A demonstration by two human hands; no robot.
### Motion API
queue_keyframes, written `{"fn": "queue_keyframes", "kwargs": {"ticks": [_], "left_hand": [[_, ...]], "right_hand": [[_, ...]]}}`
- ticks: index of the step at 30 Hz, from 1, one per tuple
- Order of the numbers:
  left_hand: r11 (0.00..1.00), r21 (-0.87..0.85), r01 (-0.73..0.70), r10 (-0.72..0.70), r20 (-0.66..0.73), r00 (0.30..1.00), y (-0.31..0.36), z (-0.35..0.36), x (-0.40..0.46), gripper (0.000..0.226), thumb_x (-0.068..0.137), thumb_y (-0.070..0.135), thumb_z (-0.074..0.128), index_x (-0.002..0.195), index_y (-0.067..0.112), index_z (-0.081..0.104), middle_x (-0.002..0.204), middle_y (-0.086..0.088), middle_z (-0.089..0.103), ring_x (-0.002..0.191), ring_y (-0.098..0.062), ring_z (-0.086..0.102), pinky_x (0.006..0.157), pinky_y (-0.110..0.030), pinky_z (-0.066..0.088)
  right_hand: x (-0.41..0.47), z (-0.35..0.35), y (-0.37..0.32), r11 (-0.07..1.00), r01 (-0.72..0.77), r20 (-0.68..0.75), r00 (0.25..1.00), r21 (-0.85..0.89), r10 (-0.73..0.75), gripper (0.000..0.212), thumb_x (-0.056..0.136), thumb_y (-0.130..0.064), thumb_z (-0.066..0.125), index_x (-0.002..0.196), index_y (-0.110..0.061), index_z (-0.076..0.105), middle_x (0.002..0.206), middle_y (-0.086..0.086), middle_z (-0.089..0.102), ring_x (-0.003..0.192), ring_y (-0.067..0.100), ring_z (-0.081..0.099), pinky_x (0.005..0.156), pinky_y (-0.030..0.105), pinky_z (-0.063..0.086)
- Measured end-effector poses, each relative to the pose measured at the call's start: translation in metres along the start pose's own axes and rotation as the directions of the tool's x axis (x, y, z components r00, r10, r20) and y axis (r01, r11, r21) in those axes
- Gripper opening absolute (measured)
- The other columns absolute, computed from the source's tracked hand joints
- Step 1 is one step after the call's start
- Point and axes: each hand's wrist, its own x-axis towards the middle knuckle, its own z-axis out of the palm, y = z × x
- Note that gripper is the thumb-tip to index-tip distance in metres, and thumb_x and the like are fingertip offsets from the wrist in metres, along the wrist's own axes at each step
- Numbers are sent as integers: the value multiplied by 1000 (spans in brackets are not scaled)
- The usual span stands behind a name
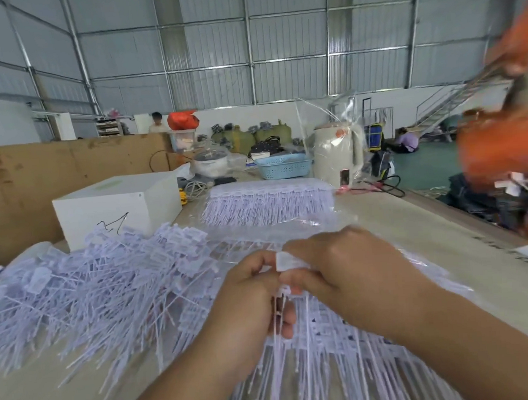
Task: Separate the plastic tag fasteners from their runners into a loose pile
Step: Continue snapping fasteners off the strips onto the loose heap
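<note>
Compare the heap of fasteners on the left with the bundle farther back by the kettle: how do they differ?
The heap lies loose and tangled, stems pointing every way; the bundle keeps neat rows, stems parallel like a fringe. The heap sits bare on the table; the bundle lies in clear plastic wrap. The heap spreads wider. Both are the same pale white plastic.

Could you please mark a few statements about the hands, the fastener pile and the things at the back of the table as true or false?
1. Both hands, left hand and right hand, grip fasteners at the same spot. True.
2. The loose pile lies to the person's right. False: it lies to the left.
3. A blue basket sits beside a cream kettle. True.
4. The white box stands on top of the loose pile. False: it stands on the table behind the pile.
</note>
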Motion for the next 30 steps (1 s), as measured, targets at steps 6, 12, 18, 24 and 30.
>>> {"fn": "queue_keyframes", "kwargs": {"ticks": [6, 12, 18, 24, 30], "left_hand": [[994, -102, -29, 46, 161, 986, -5, -15, -9, 32, 87, 38, 57, 90, 7, 64, 63, -5, 61, 40, -19, 42, 37, -20, 33], [990, 83, -116, 93, 238, 967, -16, -18, -4, 21, 77, 36, 65, 87, 17, 68, 68, -9, 67, 38, -19, 48, 36, -19, 33], [987, 62, -147, 141, 90, 986, -14, -19, -4, 19, 70, 35, 79, 78, 21, 69, 51, -12, 52, 31, -19, 45, 34, -19, 34], [989, 50, -139, 141, -47, 989, -2, -27, -5, 20, 66, 37, 66, 77, 21, 70, 63, -11, 66, 31, -16, 40, 35, -17, 29], [989, 92, -117, 125, -85, 989, 0, -27, -4, 19, 90, 14, 60, 74, 19, 70, 63, -14, 67, 31, -16, 39, 35, -17, 29]], "right_hand": [[-2, 26, -12, 937, -11, 85, 996, 350, -20, 31, 97, -54, 38, 120, -35, 46, 103, -11, 62, 87, 11, 58, 74, 36, 50], [-9, 37, -4, 889, 14, 55, 998, 458, -44, 24, 97, -47, 46, 116, -31, 47, 99, -14, 60, 82, 6, 58, 69, 36, 50], [-14, 30, 8, 737, -70, 166, 985, 673, -57, 32, 93, -59, 51, 115, -36, 56, 83, -2, 66, 72, 11, 62, 70, 40, 52], [-20, 31, 23, 850, -280, 479, 877, 446, 38, 80, 64, -82, 63, 131, -65, 22, 130, -23, 42, 117, -3, 44, 100, 30, 43], [-20, 34, 25, 888, -387, 600, 781, 248, 173, 119, 58, -65, 80, 142, -54, -2, 139, -9, 38, 127, 15, 37, 102, 32, 36]]}}
